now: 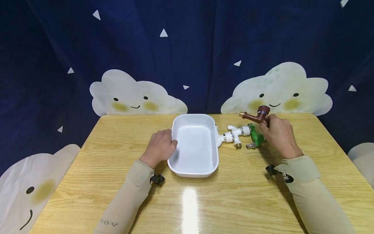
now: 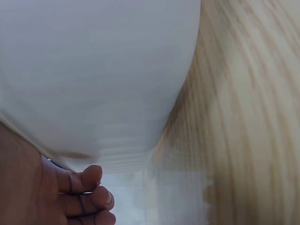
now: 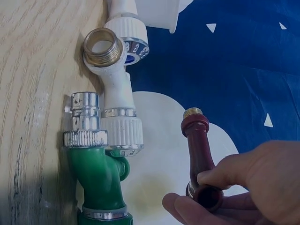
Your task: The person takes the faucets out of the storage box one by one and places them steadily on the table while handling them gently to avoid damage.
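Note:
A white plastic basin [image 1: 194, 149] stands on the table, and my left hand [image 1: 161, 146] grips its left rim, thumb over the edge. The left wrist view shows curled fingers [image 2: 89, 199] along the outside of the basin wall. Above the table at the right, my right hand [image 1: 279, 135] holds a dark red tap [image 1: 257, 117], its brass threaded end pointing left. In the right wrist view the thumb and fingers pinch the red tap [image 3: 200, 150] near its open spout. Just under that hand lies a green tap [image 1: 257, 138] with a metal hose nozzle.
Left of the green tap lies a white tap [image 1: 235, 134] with a brass threaded outlet; both form a row beside the basin's right side. Behind the wooden table [image 1: 117, 195] hangs a dark blue curtain [image 1: 198, 48] with clouds and triangles.

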{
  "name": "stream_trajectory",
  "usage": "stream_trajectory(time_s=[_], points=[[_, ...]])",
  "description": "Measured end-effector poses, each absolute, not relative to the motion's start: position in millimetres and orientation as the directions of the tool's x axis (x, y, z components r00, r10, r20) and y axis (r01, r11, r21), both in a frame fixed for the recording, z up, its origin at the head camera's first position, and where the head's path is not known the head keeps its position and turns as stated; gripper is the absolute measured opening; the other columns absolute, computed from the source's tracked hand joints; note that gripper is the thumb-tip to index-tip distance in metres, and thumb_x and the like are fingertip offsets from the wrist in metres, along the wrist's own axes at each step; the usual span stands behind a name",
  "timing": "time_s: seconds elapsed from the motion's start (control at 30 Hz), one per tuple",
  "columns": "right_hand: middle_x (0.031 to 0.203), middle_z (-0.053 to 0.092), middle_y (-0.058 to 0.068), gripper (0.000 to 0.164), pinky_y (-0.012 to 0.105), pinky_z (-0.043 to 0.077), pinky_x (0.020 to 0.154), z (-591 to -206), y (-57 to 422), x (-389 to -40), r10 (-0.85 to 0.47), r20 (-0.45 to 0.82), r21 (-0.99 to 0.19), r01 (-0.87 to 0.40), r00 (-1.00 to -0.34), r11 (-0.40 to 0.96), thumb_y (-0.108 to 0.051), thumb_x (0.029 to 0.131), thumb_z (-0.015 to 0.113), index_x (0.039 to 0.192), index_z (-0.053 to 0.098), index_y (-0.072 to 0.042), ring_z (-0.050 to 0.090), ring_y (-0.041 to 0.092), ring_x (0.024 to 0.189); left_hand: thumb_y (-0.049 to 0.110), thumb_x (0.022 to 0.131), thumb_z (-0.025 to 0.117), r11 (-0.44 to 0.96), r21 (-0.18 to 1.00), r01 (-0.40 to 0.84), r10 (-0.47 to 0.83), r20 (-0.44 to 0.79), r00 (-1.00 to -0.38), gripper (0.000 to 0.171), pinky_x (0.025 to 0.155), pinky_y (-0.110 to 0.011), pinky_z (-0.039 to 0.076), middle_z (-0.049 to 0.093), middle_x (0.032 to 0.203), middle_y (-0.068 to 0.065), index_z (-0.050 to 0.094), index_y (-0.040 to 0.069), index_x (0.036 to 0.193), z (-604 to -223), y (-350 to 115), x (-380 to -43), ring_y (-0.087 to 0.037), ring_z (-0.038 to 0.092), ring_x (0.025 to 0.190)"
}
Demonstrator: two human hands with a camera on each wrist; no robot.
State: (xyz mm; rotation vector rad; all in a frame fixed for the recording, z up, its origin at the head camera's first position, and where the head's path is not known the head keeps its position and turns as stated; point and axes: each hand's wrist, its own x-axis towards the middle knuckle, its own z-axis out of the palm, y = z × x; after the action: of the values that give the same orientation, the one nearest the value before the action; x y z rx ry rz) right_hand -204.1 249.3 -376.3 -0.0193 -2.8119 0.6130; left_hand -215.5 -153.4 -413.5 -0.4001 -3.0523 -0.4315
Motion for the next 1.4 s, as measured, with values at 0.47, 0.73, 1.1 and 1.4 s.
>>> stream_trajectory(time_s=[0.47, 0.73, 1.1, 1.4], points=[[0.082, 0.062, 0.026, 0.032, 0.034, 0.037, 0.047, -379.9, 255.7, -206.2, 0.145, 0.261, -0.437, 0.018, -0.954, 0.899, -0.016, 0.099, 0.055, 0.110, 0.060, 0.013, 0.055, 0.032, 0.061, 0.026, 0.098, 0.046, 0.927, 0.273, 0.256, 0.249, 0.060, -0.967, 0.025, 0.076, -0.040, 0.043, 0.057, 0.083, -0.010, 0.057, 0.004, 0.092, -412.3, -153.5, -215.3, -0.029, 0.053, 0.079], [0.079, 0.061, 0.025, 0.031, 0.034, 0.034, 0.050, -387.6, 268.6, -201.8, 0.175, 0.265, -0.421, 0.049, -0.948, 0.906, -0.018, 0.099, 0.054, 0.105, 0.060, 0.012, 0.055, 0.034, 0.062, 0.026, 0.099, 0.046, 0.929, 0.262, 0.262, 0.256, 0.057, -0.965, 0.027, 0.077, -0.041, 0.044, 0.058, 0.084, -0.011, 0.058, 0.003, 0.095, -411.3, -152.5, -215.9, -0.029, 0.054, 0.081], [0.082, 0.062, 0.029, 0.031, 0.037, 0.036, 0.053, -394.5, 281.0, -193.5, 0.189, 0.270, -0.403, 0.068, -0.944, 0.913, -0.018, 0.097, 0.054, 0.101, 0.059, 0.012, 0.056, 0.040, 0.068, 0.027, 0.099, 0.044, 0.932, 0.259, 0.253, 0.253, 0.036, -0.967, 0.029, 0.083, -0.044, 0.045, 0.060, 0.089, -0.012, 0.059, 0.001, 0.099, -411.8, -153.1, -216.0, -0.031, 0.056, 0.087], [0.072, 0.058, 0.024, 0.026, 0.039, 0.035, 0.051, -397.1, 291.1, -191.3, 0.199, 0.275, -0.384, 0.082, -0.941, 0.920, -0.018, 0.095, 0.055, 0.087, 0.056, 0.006, 0.054, 0.039, 0.062, 0.028, 0.099, 0.045, 0.930, 0.270, 0.251, 0.250, 0.039, -0.968, 0.031, 0.085, -0.044, 0.046, 0.061, 0.089, -0.012, 0.060, 0.001, 0.101, -411.0, -152.9, -215.9, -0.031, 0.056, 0.087]])
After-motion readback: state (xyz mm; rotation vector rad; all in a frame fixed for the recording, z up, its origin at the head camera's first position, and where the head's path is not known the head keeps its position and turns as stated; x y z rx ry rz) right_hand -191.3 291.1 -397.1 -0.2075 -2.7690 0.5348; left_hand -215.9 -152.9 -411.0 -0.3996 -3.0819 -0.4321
